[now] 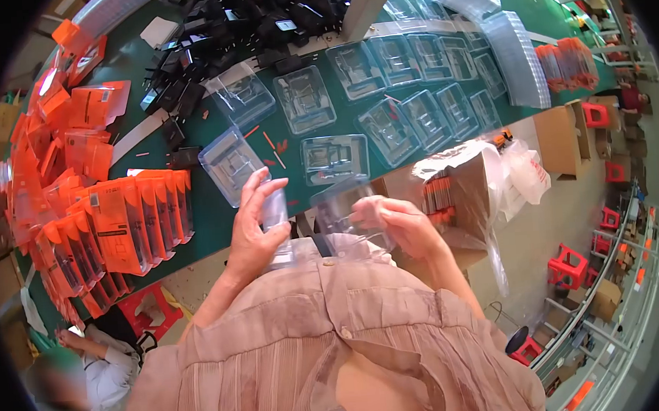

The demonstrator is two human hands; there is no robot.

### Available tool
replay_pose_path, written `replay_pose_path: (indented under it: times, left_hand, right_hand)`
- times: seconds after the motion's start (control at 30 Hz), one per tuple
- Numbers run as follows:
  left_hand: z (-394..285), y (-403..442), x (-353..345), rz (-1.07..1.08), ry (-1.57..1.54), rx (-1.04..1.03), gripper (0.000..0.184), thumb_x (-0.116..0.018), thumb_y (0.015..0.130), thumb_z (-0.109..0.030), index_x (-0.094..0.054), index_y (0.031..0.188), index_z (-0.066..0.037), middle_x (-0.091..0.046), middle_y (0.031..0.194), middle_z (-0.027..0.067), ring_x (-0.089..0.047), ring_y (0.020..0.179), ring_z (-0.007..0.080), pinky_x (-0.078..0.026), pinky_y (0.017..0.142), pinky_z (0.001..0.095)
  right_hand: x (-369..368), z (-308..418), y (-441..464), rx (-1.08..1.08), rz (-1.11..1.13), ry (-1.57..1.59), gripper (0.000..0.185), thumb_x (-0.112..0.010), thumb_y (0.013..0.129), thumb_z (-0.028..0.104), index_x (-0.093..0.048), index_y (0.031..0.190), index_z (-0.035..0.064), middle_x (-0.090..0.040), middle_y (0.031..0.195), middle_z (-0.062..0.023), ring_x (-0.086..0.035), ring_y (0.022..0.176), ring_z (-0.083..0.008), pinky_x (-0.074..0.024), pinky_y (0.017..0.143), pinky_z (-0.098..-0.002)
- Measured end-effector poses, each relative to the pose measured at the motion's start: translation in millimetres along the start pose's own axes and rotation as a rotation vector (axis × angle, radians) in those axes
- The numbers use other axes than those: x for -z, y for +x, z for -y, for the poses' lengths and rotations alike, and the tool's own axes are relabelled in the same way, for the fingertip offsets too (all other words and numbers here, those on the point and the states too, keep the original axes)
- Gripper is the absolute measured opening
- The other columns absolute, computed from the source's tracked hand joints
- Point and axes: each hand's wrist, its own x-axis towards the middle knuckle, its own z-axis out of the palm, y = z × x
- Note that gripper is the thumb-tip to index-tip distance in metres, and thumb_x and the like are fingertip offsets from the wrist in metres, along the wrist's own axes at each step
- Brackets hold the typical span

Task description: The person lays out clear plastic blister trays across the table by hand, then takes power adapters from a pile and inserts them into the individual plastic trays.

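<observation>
The right hand (401, 219) looks pinched, fingers and thumb together on the edge of a clear plastic shell (339, 209) held in front of the body, just off the near edge of the worktop (212, 223). The left hand (258, 224) has its fingers curved and parted beside a second clear piece (275, 208); blur hides whether they clamp it, so I cannot tell. Thin, clear plastic like this probably flexes and creases, so a light hold at the rim serves better than pressure on the flat faces. Keeping the two pieces apart until their edges face the same way should stop corners from catching. The left fingers are close to a clear tray (223, 163) on the worktop, so that wrist wants to stay high, clear of the loose orange strips (274, 150) beyond.
</observation>
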Motion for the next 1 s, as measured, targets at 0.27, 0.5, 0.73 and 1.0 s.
replay_pose_path:
  times: [0.27, 0.5, 0.73, 1.0]
  left_hand:
    - [5, -20, 27, 0.067, -0.111, 0.228, 0.055, -0.067, 0.069, -0.003, -0.052, 0.122, -0.007, -0.044, 0.126, 0.0058, -0.048, 0.115, 0.0176, -0.047, 0.095, 0.0335]
    - [2, -5, 15, 0.105, -0.341, 0.323, 0.068, -0.055, 0.065, 0.004, -0.045, 0.132, -0.002, -0.049, 0.118, 0.0101, -0.050, 0.112, 0.0174, -0.045, 0.092, 0.0304]
    - [9, 13, 26, 0.368, -0.239, 0.561, 0.075, -0.045, 0.058, 0.002, -0.044, 0.133, -0.003, -0.055, 0.107, 0.0103, -0.060, 0.093, 0.0195, -0.053, 0.077, 0.0291]
    - [6, 30, 20, 0.411, -0.489, 0.522, 0.071, -0.045, 0.053, 0.003, -0.049, 0.123, -0.006, -0.056, 0.106, 0.0087, -0.061, 0.084, 0.0185, -0.048, 0.065, 0.0261]
  right_hand:
    - [9, -46, 51, -0.033, -0.005, 0.162, 0.019, -0.057, 0.092, 0.021, -0.060, 0.087, 0.0035, -0.061, 0.121, -0.0171, -0.062, 0.108, -0.0271, -0.0456, 0.096, -0.0375]
    - [29, -41, 54, 0.107, -0.194, 0.063, 0.018, -0.054, 0.095, 0.022, -0.059, 0.090, 0.0054, -0.064, 0.115, -0.0118, -0.066, 0.093, -0.0189, -0.0500, 0.081, -0.0314]
    - [35, -45, 53, 0.106, -0.379, -0.103, 0.019, -0.055, 0.096, 0.026, -0.057, 0.089, 0.0083, -0.058, 0.074, 0.0007, -0.057, 0.063, -0.0085, -0.0480, 0.059, -0.0238]
    - [21, -63, 12, -0.050, -0.161, -0.177, 0.032, -0.068, 0.087, 0.027, -0.060, 0.109, 0.0054, -0.060, 0.086, -0.0006, -0.056, 0.075, -0.0071, -0.0508, 0.066, -0.0245]
